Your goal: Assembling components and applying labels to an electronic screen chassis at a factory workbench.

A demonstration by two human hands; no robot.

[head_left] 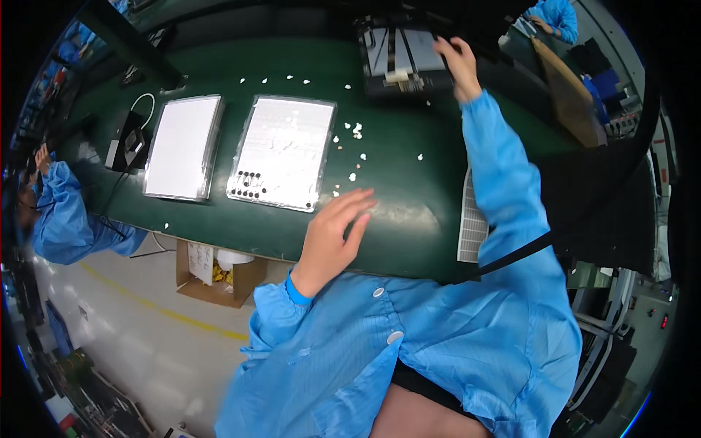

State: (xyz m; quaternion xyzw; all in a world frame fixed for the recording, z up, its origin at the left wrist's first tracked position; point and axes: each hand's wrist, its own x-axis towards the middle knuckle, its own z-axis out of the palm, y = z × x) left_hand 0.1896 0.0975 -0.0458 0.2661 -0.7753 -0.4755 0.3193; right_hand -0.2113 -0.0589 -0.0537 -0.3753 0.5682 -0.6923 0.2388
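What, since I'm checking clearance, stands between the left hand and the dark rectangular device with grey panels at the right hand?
Nothing tall is visible: only small, irregular white scraps lie scattered on the dark green tabletop between the left hand and the dark rectangular device.

A blue smock (321,365) with white buttons (395,338) accompanies a bright-blue wristband (297,290).

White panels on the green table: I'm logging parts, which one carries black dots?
The right panel, nearer the left hand: several sit near its lower edge; the left panel shows none.

Device (415,55) on table (398,135), right of sheets (288,139).
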